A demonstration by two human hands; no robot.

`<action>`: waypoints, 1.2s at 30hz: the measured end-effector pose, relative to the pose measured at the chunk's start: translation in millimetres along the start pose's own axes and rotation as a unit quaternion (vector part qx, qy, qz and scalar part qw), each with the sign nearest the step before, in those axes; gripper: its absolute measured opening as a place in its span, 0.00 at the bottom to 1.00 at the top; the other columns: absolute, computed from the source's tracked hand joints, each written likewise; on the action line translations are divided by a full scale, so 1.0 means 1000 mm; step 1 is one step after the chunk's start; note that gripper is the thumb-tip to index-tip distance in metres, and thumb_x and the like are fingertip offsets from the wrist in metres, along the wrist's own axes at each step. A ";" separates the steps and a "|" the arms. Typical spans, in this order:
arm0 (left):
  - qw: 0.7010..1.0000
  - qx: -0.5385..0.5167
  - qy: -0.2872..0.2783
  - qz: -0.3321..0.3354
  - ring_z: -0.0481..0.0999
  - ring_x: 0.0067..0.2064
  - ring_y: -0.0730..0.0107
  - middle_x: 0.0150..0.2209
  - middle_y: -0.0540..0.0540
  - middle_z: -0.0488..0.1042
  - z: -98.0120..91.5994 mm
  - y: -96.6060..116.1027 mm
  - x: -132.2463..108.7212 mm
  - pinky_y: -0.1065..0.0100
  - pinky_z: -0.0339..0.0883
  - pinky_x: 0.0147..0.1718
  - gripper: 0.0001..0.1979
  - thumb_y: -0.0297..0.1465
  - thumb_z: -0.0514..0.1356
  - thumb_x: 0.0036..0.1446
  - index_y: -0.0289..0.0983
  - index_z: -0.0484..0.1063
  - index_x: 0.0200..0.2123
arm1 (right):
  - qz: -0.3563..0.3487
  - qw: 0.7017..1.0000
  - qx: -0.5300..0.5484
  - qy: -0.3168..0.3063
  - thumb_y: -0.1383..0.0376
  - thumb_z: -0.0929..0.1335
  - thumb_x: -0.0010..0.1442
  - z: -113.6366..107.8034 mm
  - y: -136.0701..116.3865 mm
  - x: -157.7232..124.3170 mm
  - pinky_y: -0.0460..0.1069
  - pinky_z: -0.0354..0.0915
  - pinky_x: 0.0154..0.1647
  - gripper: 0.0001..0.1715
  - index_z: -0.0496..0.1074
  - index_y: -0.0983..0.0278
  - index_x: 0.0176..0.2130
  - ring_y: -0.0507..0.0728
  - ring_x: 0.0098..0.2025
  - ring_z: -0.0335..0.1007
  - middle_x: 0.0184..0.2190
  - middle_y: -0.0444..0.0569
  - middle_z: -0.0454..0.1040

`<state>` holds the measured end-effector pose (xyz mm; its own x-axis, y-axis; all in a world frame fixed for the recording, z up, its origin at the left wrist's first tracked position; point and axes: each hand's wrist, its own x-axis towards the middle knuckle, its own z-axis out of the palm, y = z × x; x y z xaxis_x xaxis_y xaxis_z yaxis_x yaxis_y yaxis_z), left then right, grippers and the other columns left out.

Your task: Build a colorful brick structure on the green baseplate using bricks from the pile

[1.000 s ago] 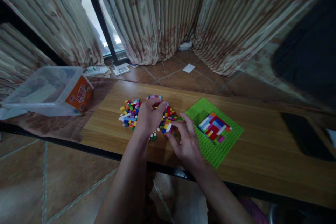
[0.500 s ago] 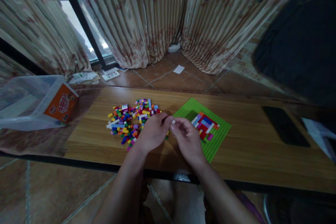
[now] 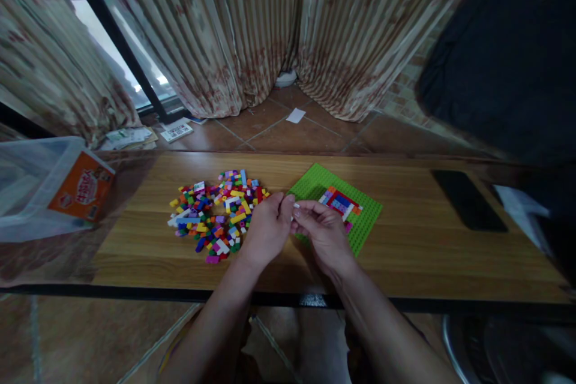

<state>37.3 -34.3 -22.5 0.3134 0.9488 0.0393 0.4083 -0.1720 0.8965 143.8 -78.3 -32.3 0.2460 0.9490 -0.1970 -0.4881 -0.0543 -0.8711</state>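
My left hand [image 3: 271, 223] and my right hand [image 3: 323, 229] meet above the front left side of a green baseplate [image 3: 369, 211]. Between their fingertips is a small white brick [image 3: 296, 206], mostly covered by the fingers. Both hands are closed around it. On the plate sits a flat patch of joined bricks [image 3: 342, 202] in red, blue, white, orange and pink; my right hand hides part of it. To the left of my left hand lies a spread pile of loose coloured bricks [image 3: 216, 213].
The wooden table [image 3: 405, 258] has a black front edge. A clear plastic bin [image 3: 36, 192] with an orange label stands at the left. A black phone-like slab [image 3: 468, 199] and white paper [image 3: 522, 216] lie at the right. Curtains hang beyond the table.
The view has shifted, so the table's things appear further left. My hands have come closer together over the plate's left side, uncovering more of the loose pile and covering more of the joined bricks.
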 end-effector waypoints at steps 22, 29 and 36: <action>0.919 0.382 0.062 -0.072 0.76 0.33 0.62 0.29 0.44 0.79 -0.043 -0.013 0.012 0.67 0.57 0.30 0.14 0.37 0.54 0.61 0.39 0.77 0.31 | -0.140 0.968 -0.210 0.013 0.62 0.74 0.51 -0.044 -0.032 -0.006 0.49 0.69 0.35 0.08 0.76 0.60 0.33 0.53 0.32 0.73 0.30 0.44 0.78; 0.913 0.373 0.152 -0.060 0.78 0.39 0.56 0.41 0.40 0.80 -0.043 -0.017 0.016 0.62 0.67 0.37 0.14 0.38 0.59 0.57 0.38 0.79 0.41 | -0.141 0.931 -0.336 -0.012 0.61 0.71 0.57 -0.084 -0.046 -0.007 0.50 0.68 0.40 0.05 0.77 0.59 0.35 0.54 0.36 0.75 0.34 0.44 0.80; 0.986 0.053 -0.036 0.151 0.75 0.31 0.72 0.36 0.47 0.79 0.012 0.011 -0.002 0.69 0.69 0.34 0.09 0.30 0.59 0.58 0.39 0.77 0.41 | -0.181 0.921 -0.342 -0.034 0.62 0.73 0.56 -0.099 -0.054 -0.007 0.50 0.67 0.41 0.05 0.80 0.55 0.36 0.54 0.39 0.73 0.37 0.43 0.78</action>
<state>51.3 -41.3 -18.3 0.4926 0.8293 0.2639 0.3725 -0.4750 0.7973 251.0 -112.5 -28.3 0.2245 0.9593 0.1714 0.2638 0.1095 -0.9583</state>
